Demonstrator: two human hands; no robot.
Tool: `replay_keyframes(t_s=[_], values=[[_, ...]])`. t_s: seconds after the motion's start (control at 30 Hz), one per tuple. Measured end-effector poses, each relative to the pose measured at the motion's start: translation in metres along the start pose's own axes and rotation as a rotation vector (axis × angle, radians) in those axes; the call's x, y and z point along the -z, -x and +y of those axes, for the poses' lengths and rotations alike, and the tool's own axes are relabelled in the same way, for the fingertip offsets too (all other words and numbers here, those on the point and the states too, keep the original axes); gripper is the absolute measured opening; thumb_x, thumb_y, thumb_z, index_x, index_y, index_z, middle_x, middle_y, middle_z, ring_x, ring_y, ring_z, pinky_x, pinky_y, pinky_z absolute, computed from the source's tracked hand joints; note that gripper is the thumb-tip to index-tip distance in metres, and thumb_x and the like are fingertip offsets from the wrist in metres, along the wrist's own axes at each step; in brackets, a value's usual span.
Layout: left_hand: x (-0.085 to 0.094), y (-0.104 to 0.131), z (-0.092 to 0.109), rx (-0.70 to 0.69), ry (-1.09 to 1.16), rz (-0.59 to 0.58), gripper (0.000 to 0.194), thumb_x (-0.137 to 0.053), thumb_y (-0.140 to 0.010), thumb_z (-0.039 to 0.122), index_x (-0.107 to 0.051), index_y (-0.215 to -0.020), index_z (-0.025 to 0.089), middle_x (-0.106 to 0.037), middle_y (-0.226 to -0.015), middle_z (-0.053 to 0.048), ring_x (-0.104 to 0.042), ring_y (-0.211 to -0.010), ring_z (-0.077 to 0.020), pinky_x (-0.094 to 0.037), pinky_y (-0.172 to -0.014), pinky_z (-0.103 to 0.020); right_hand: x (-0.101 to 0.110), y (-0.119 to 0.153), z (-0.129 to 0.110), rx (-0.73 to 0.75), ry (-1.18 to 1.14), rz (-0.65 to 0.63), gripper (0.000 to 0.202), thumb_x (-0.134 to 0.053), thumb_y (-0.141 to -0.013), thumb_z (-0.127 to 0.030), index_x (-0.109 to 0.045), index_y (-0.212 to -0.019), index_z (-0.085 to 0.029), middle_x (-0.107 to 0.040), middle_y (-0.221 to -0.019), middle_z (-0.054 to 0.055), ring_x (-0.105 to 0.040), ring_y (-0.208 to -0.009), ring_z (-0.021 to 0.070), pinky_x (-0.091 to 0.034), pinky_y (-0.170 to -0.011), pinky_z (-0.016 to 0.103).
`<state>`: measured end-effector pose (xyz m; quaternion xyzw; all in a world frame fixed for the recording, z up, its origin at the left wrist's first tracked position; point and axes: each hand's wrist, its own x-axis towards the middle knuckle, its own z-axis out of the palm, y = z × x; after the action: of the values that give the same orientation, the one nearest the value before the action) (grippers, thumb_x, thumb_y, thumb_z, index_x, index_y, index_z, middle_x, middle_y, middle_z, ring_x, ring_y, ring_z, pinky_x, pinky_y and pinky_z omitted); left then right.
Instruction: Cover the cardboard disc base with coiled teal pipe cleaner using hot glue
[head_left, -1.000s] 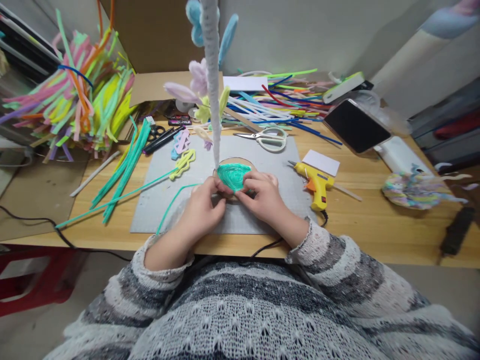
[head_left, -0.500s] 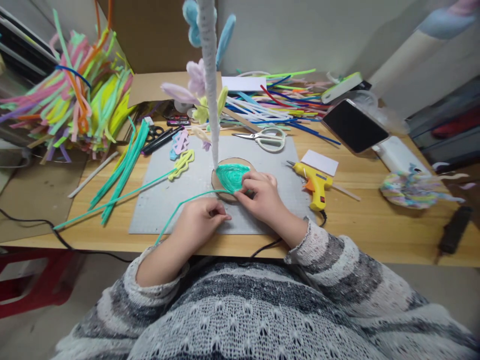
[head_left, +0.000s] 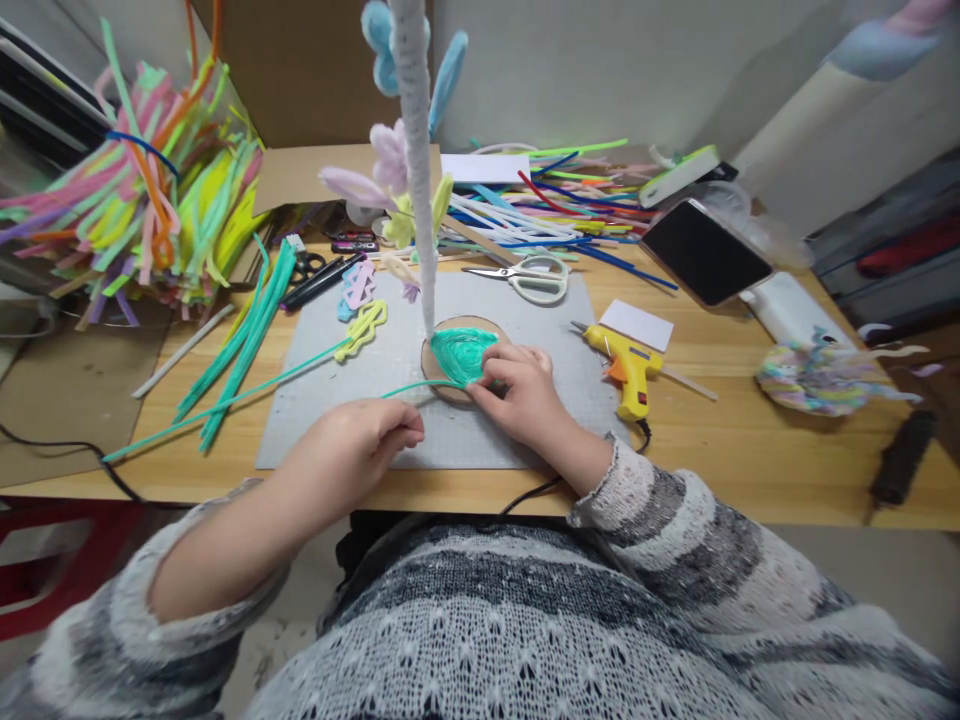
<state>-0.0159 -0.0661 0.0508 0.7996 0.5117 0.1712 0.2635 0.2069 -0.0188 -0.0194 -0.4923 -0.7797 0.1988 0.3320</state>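
Note:
On the grey cutting mat (head_left: 322, 420) lies a round cardboard disc (head_left: 442, 392), partly covered by a coil of green pipe cleaner (head_left: 457, 352). My right hand (head_left: 517, 385) is closed at the disc's near right edge, thumb and finger pinching the pipe cleaner against it. From that pinch a loose green length (head_left: 416, 386) runs left and passes behind my left hand (head_left: 367, 440). The left fingers are curled, and whatever may be in them is hidden. A white wrapped stem (head_left: 421, 200) with fuzzy flowers rises at the disc's left edge.
Scissors (head_left: 544, 279) lie on the mat's far edge. A yellow glue gun (head_left: 634, 370) rests at the right, near a phone (head_left: 705, 252). Loose green pipe cleaners (head_left: 244, 345) lie at left, beside a large colourful bundle (head_left: 150, 190). More pipe cleaners (head_left: 517, 220) spread along the back.
My left hand and forearm have moved left, away from the disc, now covering more of the loose green length. The right hand keeps its pinch at the disc.

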Motion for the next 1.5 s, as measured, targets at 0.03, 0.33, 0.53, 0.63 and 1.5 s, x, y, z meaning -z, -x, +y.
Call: replay_keyframes(t_s=[0.03, 0.33, 0.53, 0.63, 1.5], values=[[0.007, 0.000, -0.001, 0.001, -0.006, -0.019, 0.013, -0.056, -0.083, 0.026, -0.066, -0.075, 0.023, -0.067, -0.065, 0.001, -0.059, -0.058, -0.0151, -0.042, -0.057, -0.026, 0.000, 0.000, 0.000, -0.001, 0.000, 0.001, 0.018, -0.069, -0.081, -0.028, -0.060, -0.067, -0.021, -0.067, -0.097, 0.000, -0.061, -0.098, 0.0200, -0.026, -0.093, 0.041], [0.029, 0.009, -0.015, 0.244, -0.050, 0.089, 0.025, -0.065, -0.075, 0.042, -0.060, -0.063, 0.021, -0.068, -0.064, -0.002, -0.059, -0.056, -0.0156, -0.040, -0.052, -0.027, -0.001, 0.000, 0.001, -0.010, -0.005, -0.004, 0.019, -0.067, -0.083, -0.028, -0.059, -0.067, -0.021, -0.067, -0.098, 0.001, -0.060, -0.098, 0.0205, -0.027, -0.093, 0.041], [0.015, 0.019, -0.019, 0.239, -0.097, 0.182, 0.049, -0.067, -0.075, 0.056, -0.046, -0.049, 0.020, -0.051, -0.043, 0.003, -0.044, -0.042, -0.0110, -0.030, -0.045, -0.026, -0.001, 0.000, 0.001, -0.013, -0.003, -0.013, 0.019, -0.065, -0.083, -0.030, -0.060, -0.067, -0.022, -0.066, -0.097, 0.001, -0.060, -0.099, 0.0208, -0.026, -0.094, 0.042], [0.017, 0.014, -0.014, 0.123, -0.124, 0.105, 0.048, -0.057, -0.085, 0.054, -0.054, -0.053, 0.019, -0.055, -0.049, 0.001, -0.049, -0.047, -0.0128, -0.036, -0.048, -0.027, -0.001, 0.000, 0.000, -0.013, -0.001, -0.009, 0.019, -0.066, -0.083, -0.029, -0.060, -0.067, -0.021, -0.066, -0.097, 0.001, -0.060, -0.099, 0.0207, -0.026, -0.094, 0.042], [-0.075, -0.021, -0.003, -0.162, -0.145, 0.291, 0.051, -0.045, -0.074, -0.002, -0.051, -0.121, 0.015, -0.063, -0.121, -0.013, -0.058, -0.112, -0.0259, -0.048, -0.099, -0.047, 0.002, -0.001, -0.003, -0.030, 0.022, -0.029, 0.019, -0.063, -0.085, -0.032, -0.063, -0.068, -0.022, -0.066, -0.102, 0.003, -0.058, -0.102, 0.0223, -0.027, -0.095, 0.042]])
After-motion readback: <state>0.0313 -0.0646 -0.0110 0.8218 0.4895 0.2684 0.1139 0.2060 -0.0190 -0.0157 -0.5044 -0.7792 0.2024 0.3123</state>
